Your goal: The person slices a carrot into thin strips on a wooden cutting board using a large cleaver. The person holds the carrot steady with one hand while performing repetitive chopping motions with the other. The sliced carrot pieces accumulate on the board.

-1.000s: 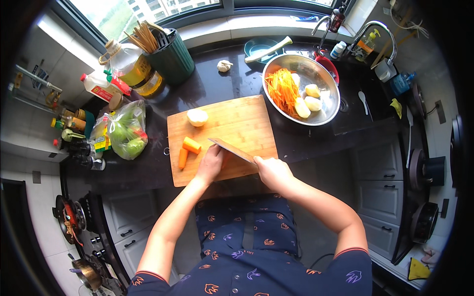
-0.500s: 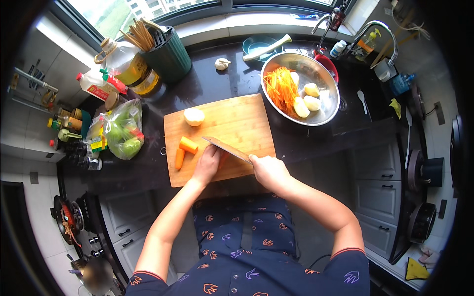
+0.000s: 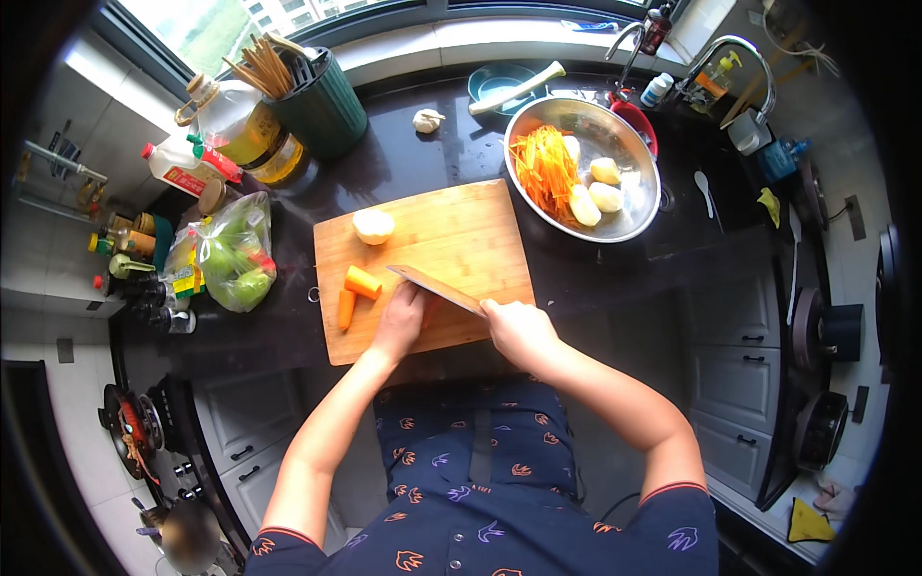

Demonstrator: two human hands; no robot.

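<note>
Your right hand (image 3: 521, 331) is closed around the handle of a broad-bladed knife (image 3: 439, 291), which slants across the near half of the wooden cutting board (image 3: 461, 230), tip toward the board's left side. You see the blade almost edge-on, its face a warm brown-grey. Your left hand (image 3: 399, 317) is bent at the fingers just beside the blade, over the board — whether it grips something there, you cannot tell. Two bright orange carrot pieces (image 3: 363, 281), smooth and stubby, lie on the board's left part, with a pale, rounded vegetable (image 3: 373, 227) at its far left. Beyond the board's right corner, on the dark desk (image 3: 408, 163), a wide steel bowl (image 3: 624, 139) holds a heap of orange shreds (image 3: 543, 173) on its left and pale peeled vegetables (image 3: 605, 171) beside them. Farther behind the board sits a teal bowl (image 3: 478, 86), a pale stick (image 3: 519, 88) lying across it. Left of the board, a clear plastic bag (image 3: 245, 206) holds green vegetables (image 3: 252, 283); behind that side, a dark green holder (image 3: 331, 115) carries wooden chopsticks (image 3: 264, 69).
</note>
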